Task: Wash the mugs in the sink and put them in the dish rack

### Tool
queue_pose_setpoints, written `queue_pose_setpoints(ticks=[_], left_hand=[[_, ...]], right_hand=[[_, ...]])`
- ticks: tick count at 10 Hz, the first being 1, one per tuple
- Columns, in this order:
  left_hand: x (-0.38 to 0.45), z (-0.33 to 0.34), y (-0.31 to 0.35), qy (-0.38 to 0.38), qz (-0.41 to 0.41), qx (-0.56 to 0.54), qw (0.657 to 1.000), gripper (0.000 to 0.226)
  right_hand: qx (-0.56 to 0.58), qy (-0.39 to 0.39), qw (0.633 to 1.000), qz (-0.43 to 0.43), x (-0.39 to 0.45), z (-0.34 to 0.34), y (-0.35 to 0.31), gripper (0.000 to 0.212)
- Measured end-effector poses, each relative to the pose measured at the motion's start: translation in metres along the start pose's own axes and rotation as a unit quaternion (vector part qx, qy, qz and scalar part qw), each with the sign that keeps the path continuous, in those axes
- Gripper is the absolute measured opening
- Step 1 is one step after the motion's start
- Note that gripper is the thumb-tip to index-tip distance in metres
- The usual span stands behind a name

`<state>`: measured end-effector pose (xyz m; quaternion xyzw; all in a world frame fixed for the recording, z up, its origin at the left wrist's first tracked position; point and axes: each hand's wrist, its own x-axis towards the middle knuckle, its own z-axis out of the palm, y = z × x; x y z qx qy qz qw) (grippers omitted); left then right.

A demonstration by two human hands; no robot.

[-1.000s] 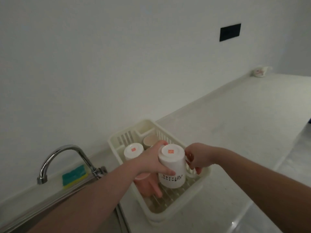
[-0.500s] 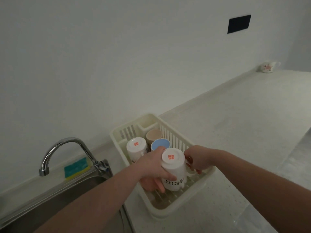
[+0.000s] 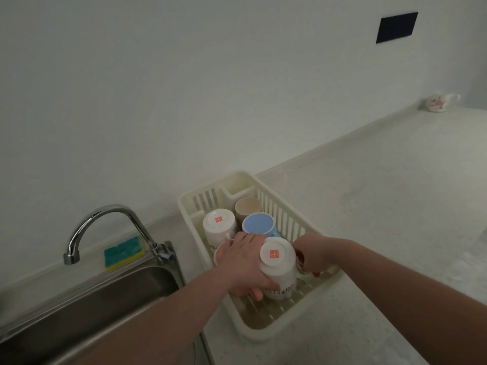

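Note:
A white mug point(image 3: 278, 270) with a red stamp on its base stands upside down in the cream dish rack point(image 3: 271, 329). My left hand point(image 3: 243, 262) grips its left side, fingers wrapped round the body. My right hand point(image 3: 312, 255) pinches the mug's handle on the right. Behind it in the rack stand a second white mug point(image 3: 218, 225), a blue mug point(image 3: 258, 224) and a beige mug point(image 3: 247, 205), all upside down. A pinkish mug lies mostly hidden under my left hand.
The steel sink point(image 3: 87, 309) lies left of the rack, with a chrome tap point(image 3: 105, 219) and a green-yellow sponge point(image 3: 123, 252) on its back ledge. A flowered mug point(image 3: 438, 101) stands far off on the pale counter point(image 3: 382, 206).
The white mug has come down into the rack with both hands still on it. The camera has tilted down, showing more of the sink and the blue mug.

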<state>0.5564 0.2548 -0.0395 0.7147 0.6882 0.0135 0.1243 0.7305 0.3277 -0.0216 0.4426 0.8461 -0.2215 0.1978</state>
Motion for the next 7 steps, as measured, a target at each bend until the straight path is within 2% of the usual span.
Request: queue_pose_setpoints(ticks=[1, 2, 3, 4, 6, 7], left_hand=[[0.000, 0.002, 0.001, 0.003, 0.001, -0.007, 1.000, 0.093], [-0.002, 0.003, 0.002, 0.012, 0.004, -0.026, 1.000, 0.087], [-0.003, -0.002, 0.004, 0.027, -0.011, -0.051, 0.998, 0.067], [-0.002, -0.001, 0.001, 0.070, -0.039, -0.078, 0.994, 0.052], [0.001, 0.003, -0.010, 0.218, -0.117, -0.041, 0.968, 0.036], [0.007, 0.005, -0.019, 0.203, -0.160, -0.085, 0.962, 0.038]], right_hand=[[-0.002, -0.017, 1.000, 0.010, 0.003, 0.001, 0.000, 0.013], [0.009, -0.023, 1.000, 0.018, 0.006, 0.003, 0.000, 0.009], [0.019, -0.023, 0.999, 0.033, 0.007, 0.004, -0.001, 0.011], [-0.007, -0.011, 0.999, 0.038, 0.010, 0.007, -0.001, 0.005], [-0.049, 0.018, 0.998, 0.041, 0.006, 0.008, -0.008, 0.011], [-0.084, 0.029, 0.995, 0.043, -0.006, 0.002, -0.013, 0.021]])
